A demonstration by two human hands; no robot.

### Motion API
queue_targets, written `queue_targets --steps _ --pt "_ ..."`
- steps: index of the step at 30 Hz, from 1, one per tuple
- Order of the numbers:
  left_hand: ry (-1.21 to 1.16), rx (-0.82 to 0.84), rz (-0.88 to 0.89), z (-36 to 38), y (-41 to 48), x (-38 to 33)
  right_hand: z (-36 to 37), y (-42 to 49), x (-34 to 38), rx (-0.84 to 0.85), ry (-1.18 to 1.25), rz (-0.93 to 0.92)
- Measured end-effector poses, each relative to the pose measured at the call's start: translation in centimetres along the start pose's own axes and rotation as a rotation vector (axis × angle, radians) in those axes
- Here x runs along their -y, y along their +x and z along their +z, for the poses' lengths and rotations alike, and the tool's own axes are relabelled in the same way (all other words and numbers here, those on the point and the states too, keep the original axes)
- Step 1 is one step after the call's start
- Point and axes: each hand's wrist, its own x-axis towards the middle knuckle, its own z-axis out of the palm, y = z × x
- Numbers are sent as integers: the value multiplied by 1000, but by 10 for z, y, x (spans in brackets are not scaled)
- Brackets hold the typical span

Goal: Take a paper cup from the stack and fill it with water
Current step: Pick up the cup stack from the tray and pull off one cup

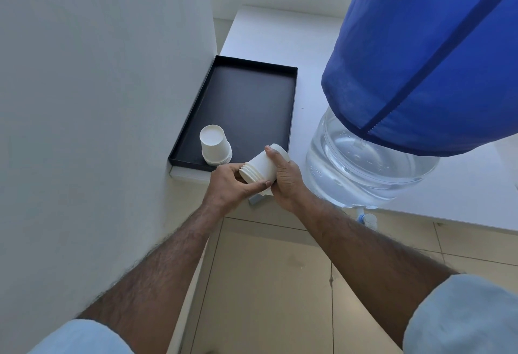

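Observation:
A short stack of white paper cups [262, 165] is held on its side in front of the table edge. My right hand [283, 178] wraps around the stack's body. My left hand [231, 182] pinches the ribbed rims at its open end. A second stack of white cups [215, 144] stands upside down in the near left corner of a black tray [291, 107]. To the right stands a clear water jug [364, 168], its top under a blue cloth cover [426, 56]. A small tap [364, 217] pokes out below the jug at the table edge.
A white wall [98, 101] runs close along the left. The white table [476, 202] carries the tray and the jug. Beige floor tiles [280, 283] lie below my forearms.

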Motion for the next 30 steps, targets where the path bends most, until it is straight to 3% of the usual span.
queue_targets --steps 13,22,27,30 --pt "96 73 -88 -2 -1 -12 1 -6 -6 -19 85 -53" --pt "204 -68 -46 19 -8 -20 9 -6 -4 -209 168 -53" --pt "364 -117 35 25 -15 -6 6 0 8 -402 210 17" --pt "331 -111 3 25 -22 7 -4 3 19 -380 213 32"
